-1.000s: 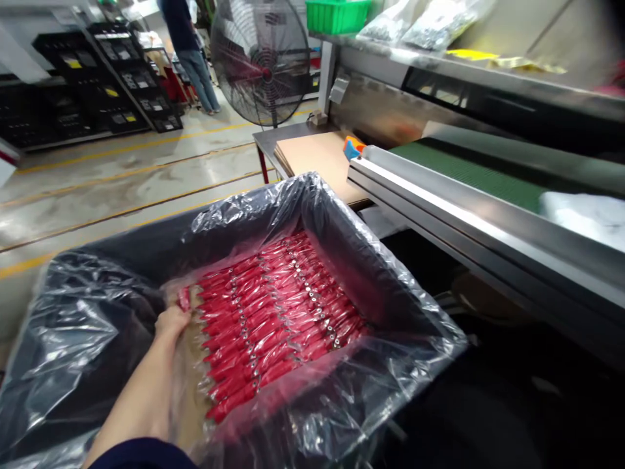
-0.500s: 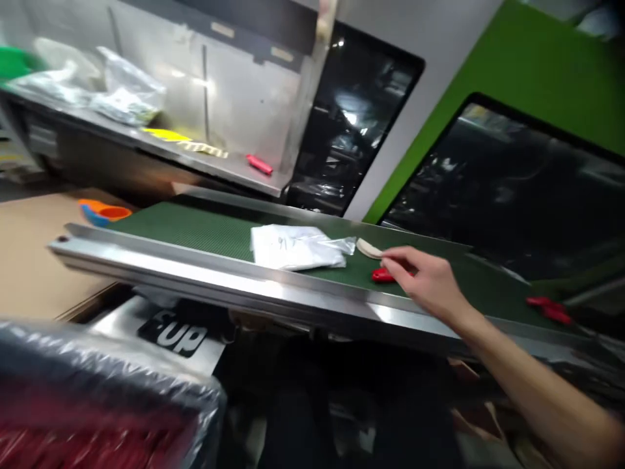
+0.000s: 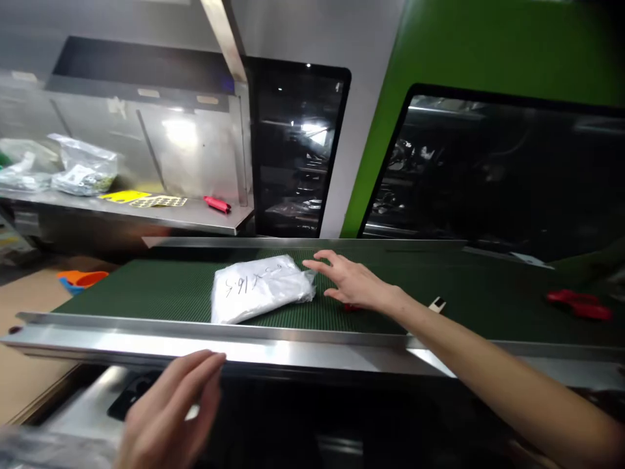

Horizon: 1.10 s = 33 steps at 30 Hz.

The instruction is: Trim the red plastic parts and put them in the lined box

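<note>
My right hand [image 3: 359, 281] reaches over the green conveyor belt [image 3: 166, 286] with its fingers spread and nothing between them. Just left of its fingertips lies a flat white plastic bag [image 3: 258, 290] with handwritten marks; I see no grip on it. A red piece [image 3: 350, 307] shows partly beneath my right hand, its shape mostly hidden. Beside my forearm rests a small white piece with a dark end [image 3: 437, 304]. My left hand [image 3: 170, 404] is in front of the metal rail, fingers bent and thumb apart, holding nothing visible.
The metal rail [image 3: 293, 348] runs along the belt's near side. Another red part [image 3: 579, 305] lies far right on the belt. On a metal shelf [image 3: 205, 220] are clear bags [image 3: 85, 169], yellow sheets and a red tool [image 3: 217, 204]. Behind stands a green machine [image 3: 463, 45].
My right hand has opened from a pinch on a cream-coloured curved piece and is now closer to the bag. My left hand has come into view. The view has turned right.
</note>
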Motion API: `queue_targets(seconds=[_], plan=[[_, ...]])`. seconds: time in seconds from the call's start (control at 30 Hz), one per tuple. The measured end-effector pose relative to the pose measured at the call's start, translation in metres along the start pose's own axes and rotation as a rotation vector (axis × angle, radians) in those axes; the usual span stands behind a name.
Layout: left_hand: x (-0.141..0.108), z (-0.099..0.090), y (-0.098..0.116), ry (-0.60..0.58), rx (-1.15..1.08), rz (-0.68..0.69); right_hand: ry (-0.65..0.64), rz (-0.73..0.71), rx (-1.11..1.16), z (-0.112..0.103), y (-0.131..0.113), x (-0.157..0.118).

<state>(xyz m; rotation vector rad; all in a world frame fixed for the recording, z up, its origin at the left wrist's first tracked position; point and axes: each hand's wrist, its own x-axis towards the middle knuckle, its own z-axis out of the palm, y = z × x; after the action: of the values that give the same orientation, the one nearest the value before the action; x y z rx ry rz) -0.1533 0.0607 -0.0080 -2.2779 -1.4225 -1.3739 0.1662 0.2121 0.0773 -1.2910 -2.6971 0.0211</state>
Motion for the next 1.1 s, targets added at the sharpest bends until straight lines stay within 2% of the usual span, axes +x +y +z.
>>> queue_targets(seconds=[0.07, 0.17, 0.27, 0.33, 0.4, 0.47, 0.57, 0.63, 0.7, 0.8, 0.83, 0.9, 0.97, 1.03, 1.1], plan=[[0.032, 0.019, 0.022, -0.010, -0.020, 0.122, 0.002, 0.017, -0.019, -0.010, 0.010, -0.007], [0.059, 0.049, 0.051, -0.035, -0.086, 0.201, -0.092, 0.047, -0.037, -0.022, 0.041, -0.031], [0.069, 0.071, 0.068, -0.102, -0.200, 0.146, -0.207, 0.047, -0.036, -0.020, 0.066, -0.057], [0.072, 0.082, 0.074, -0.138, -0.294, 0.046, -0.199, 0.053, -0.029, -0.015, 0.071, -0.068], [0.075, 0.090, 0.083, -0.165, -0.350, -0.037, -0.133, 0.060, -0.011, -0.012, 0.064, -0.076], [0.076, 0.097, 0.095, -0.155, -0.355, -0.096, -0.049, 0.056, 0.026, -0.013, 0.047, -0.083], [0.070, 0.102, 0.118, -0.045, -0.362, -0.287, 0.122, 0.017, 0.106, -0.017, 0.013, -0.094], [0.064, 0.100, 0.130, 0.023, -0.378, -0.400, 0.272, -0.067, 0.135, -0.019, -0.011, -0.101], [0.056, 0.092, 0.134, 0.014, -0.312, -0.350, 0.350, -0.221, 0.143, -0.020, -0.034, -0.103], [0.043, 0.072, 0.125, -0.193, -0.119, -0.068, 0.273, -0.448, 0.194, -0.024, -0.063, -0.096], [0.038, 0.064, 0.121, -0.259, -0.107, -0.029, 0.250, -0.491, 0.224, -0.025, -0.072, -0.092], [0.027, 0.052, 0.114, -0.309, -0.172, -0.072, 0.208, -0.544, 0.261, -0.027, -0.081, -0.083], [0.016, 0.042, 0.112, -0.236, -0.237, -0.205, 0.176, -0.573, 0.254, -0.026, -0.077, -0.072], [0.004, 0.034, 0.113, -0.142, -0.247, -0.320, 0.191, -0.539, 0.201, -0.017, -0.057, -0.060], [-0.007, 0.027, 0.116, -0.105, -0.282, -0.471, 0.313, -0.420, 0.127, 0.001, -0.027, -0.042]])
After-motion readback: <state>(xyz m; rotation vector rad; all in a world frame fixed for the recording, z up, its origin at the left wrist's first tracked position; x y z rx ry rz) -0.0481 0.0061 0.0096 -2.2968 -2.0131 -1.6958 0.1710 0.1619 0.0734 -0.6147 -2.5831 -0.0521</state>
